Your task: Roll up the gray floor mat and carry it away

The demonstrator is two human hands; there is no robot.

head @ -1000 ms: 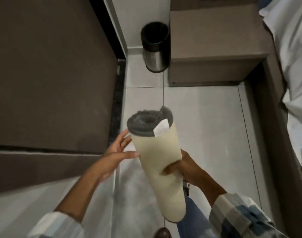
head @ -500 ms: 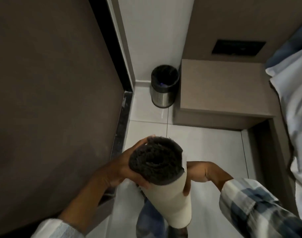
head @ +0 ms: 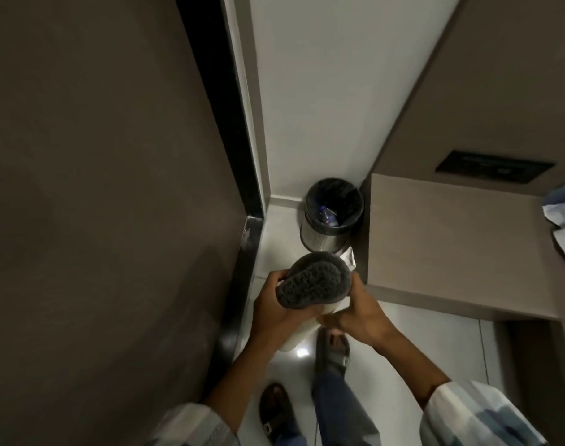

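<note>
1. Sleeves: a pale checked sleeve (head: 474, 416) covers the right forearm at the lower right; a second sleeve edge shows at the lower left.
2. Feet: two feet in dark sandals (head: 276, 410) stand on the glossy floor (head: 413, 329), one ahead of the other.
3. Left hand (head: 276, 312): the grip is closed around the left side of the mat (head: 313, 280), thumb over the top edge, fingers wrapped below.
4. Right hand (head: 360, 315): the grip is closed on the right side of the mat, fingers curled under the roll.
5. Mat: fully rolled and held off the floor between both hands, in front of the body. The gray pile end faces the camera; the cream backing forms the outer surface and extends down below the hands.
6. Bin (head: 332, 214): a round metal bin with a dark liner stands on the floor just beyond the mat, in the corner. A plastic bottle (head: 327, 217) lies inside.
7. Cabinet (head: 451, 239): a low brown cabinet stands just right of the bin.
8. Door (head: 97, 188): a dark brown panel fills the left side.
</note>
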